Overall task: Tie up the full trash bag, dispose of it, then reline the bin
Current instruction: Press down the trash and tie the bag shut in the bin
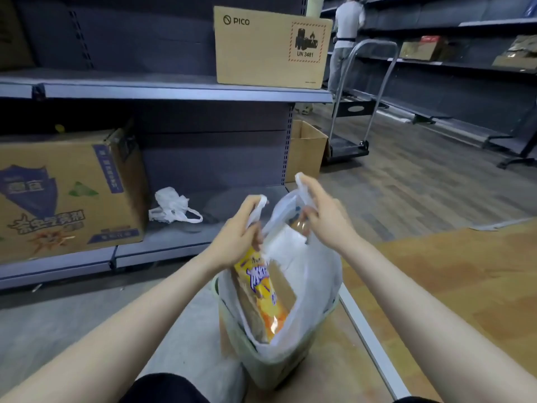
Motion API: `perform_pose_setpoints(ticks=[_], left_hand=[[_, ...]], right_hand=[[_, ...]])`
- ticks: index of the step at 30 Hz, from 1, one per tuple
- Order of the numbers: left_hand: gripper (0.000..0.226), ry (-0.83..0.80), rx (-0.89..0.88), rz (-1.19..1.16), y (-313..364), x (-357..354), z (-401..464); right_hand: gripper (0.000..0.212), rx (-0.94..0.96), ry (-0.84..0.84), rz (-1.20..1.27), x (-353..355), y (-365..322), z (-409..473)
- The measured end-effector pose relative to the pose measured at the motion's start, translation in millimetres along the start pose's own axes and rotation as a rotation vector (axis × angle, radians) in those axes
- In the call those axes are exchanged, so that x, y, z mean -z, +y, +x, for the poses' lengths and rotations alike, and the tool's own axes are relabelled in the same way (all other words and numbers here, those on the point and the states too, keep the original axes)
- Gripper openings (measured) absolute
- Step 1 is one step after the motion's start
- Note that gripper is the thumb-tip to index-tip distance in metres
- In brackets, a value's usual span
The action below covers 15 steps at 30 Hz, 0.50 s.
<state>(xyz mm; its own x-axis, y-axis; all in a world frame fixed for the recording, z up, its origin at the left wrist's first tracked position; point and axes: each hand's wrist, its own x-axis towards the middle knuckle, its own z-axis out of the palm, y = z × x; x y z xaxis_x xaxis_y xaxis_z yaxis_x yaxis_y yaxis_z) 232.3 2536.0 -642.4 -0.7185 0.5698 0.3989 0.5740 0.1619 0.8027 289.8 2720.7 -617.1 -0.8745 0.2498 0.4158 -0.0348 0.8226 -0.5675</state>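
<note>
Hands are both raised over the trash bag (308, 286), a thin white plastic bag that sits inside a pale green bin (279, 365) on the floor. The left hand (236, 231) grips the left handle of the bag, fingers curled around it, and the right hand (325, 216) pinches the right handle; the two handles are held apart, not yet tied. Inside the bag I can see a yellow snack packet (261, 289) and some brown cardboard (the rest is hard to tell). On the lowest shelf (162, 242) lies a spare white bag (171, 206), crumpled, beside a printed carton (66, 190). One shelf higher stands a PICO box (270, 48). Further back another person (345, 39) stands near a trolley (357, 112).
</note>
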Motion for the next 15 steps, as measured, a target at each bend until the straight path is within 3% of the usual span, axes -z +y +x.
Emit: perform_pose_setpoints(ticks=[1,4,8,11,13,15], left_hand=[[0.023,0.019,-0.003,-0.019,-3.9,0.4,1.8],[0.015,0.140,-0.038,-0.120,-1.0,3.8,7.9],[0.020,-0.016,0.005,0.020,-7.1,-11.5,-8.1],[0.016,0.042,0.011,-0.077,0.3,-7.4,-13.3],[0.043,-0.098,0.002,-0.072,6.9,-4.6,-22.0],[0.081,-0.290,0.013,0.144,3.9,-1.9,-35.4]], right_hand=[[0.059,-0.023,-0.011,-0.007,0.3,1.3,-0.7],[0.054,0.005,0.200,0.091,15.0,2.9,5.6],[0.053,-0.015,-0.012,0.024,13.7,3.1,6.9],[0.045,-0.025,0.085,0.081,11.3,5.8,3.4],[0.044,-0.013,0.099,0.125,6.1,7.3,-1.5],[0.048,0.007,0.073,0.092,-0.1,8.3,-8.3]])
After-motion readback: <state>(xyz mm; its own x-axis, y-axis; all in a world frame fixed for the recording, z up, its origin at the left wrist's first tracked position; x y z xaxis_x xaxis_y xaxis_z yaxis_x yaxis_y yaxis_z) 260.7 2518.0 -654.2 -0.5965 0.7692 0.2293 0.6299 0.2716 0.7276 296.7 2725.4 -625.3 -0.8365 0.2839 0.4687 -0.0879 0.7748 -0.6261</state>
